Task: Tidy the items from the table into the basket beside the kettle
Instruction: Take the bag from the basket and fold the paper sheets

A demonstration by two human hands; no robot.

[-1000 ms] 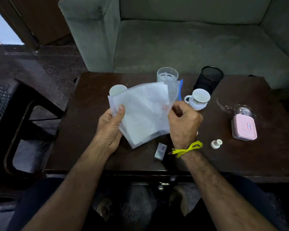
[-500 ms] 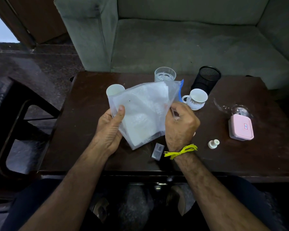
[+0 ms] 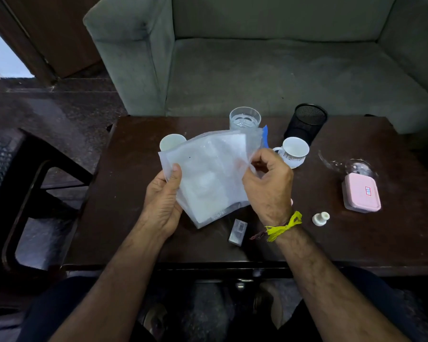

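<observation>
Both hands hold a clear plastic bag (image 3: pixel 208 176) with white contents above the dark wooden table (image 3: pixel 124 208). My left hand (image 3: pixel 162 201) grips its left edge, thumb on top. At the bag's right edge my right hand (image 3: pixel 267 186) pinches the plastic near a blue strip. On the table stand a white cup (image 3: pixel 171 142), a glass of water (image 3: pixel 244 118), a patterned teacup (image 3: pixel 294 151), a black mesh pen holder (image 3: pixel 305 123), a pink-lidded box (image 3: pixel 361 193), a small white knob (image 3: pixel 320 218) and a small grey packet (image 3: pixel 238 232). No basket or kettle is in view.
A grey-green sofa (image 3: pixel 269 70) stands right behind the table. A dark chair frame (image 3: pixel 35 193) sits at the left over a stone floor. Clear crumpled plastic (image 3: pixel 331 164) lies behind the pink box. My knees are at the table's front edge.
My right hand has shifted its fingers higher along the bag's right edge. The left hand keeps the same grip and the bag stays in about the same place.
</observation>
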